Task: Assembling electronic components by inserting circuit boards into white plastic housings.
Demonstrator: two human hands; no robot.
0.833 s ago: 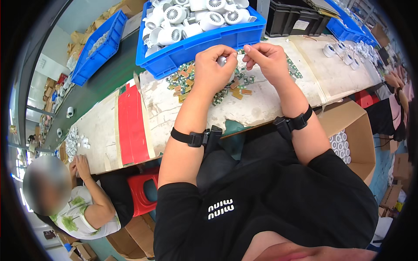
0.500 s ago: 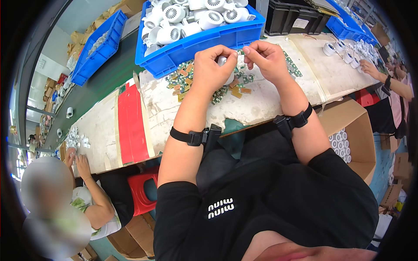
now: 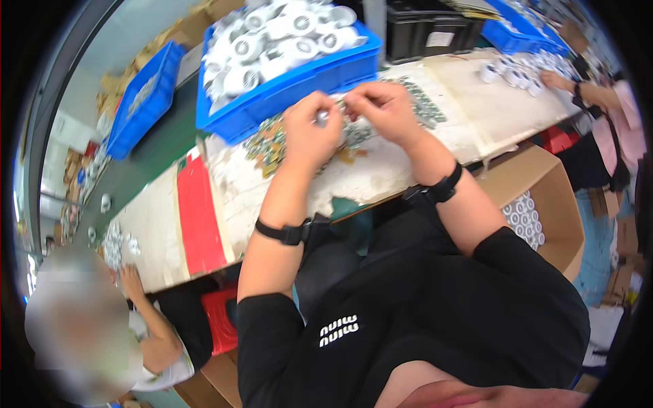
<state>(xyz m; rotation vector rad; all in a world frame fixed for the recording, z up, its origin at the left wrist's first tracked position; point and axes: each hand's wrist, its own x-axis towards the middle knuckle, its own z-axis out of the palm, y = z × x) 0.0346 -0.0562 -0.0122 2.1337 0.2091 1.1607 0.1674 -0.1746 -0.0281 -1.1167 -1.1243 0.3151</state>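
My left hand (image 3: 313,130) is curled round a small white plastic part (image 3: 322,117), mostly hidden by the fingers. Beside it, my right hand (image 3: 386,113) has thumb and forefinger pinched together close to the left fingertips. What the right fingers hold, if anything, is too small and blurred to make out. Both hands are above the worktable, over a spread of small green circuit boards (image 3: 269,144) with orange-brown pieces among them. Just beyond stands a blue crate (image 3: 299,84) heaped with white round plastic housings (image 3: 275,42) with vented faces.
More boards (image 3: 425,107) lie to the right. A black crate (image 3: 432,30) stands at the back. Red sheeting (image 3: 198,216) crosses the table at left. A cardboard box (image 3: 554,197) of white parts stands below right. Co-workers sit at both sides; one hand (image 3: 554,80) reaches among white housings.
The whole view has shifted and blurred a little. My hands are still together over the boards, their fingertips now nearer each other. The right co-worker's hand has moved among the housings.
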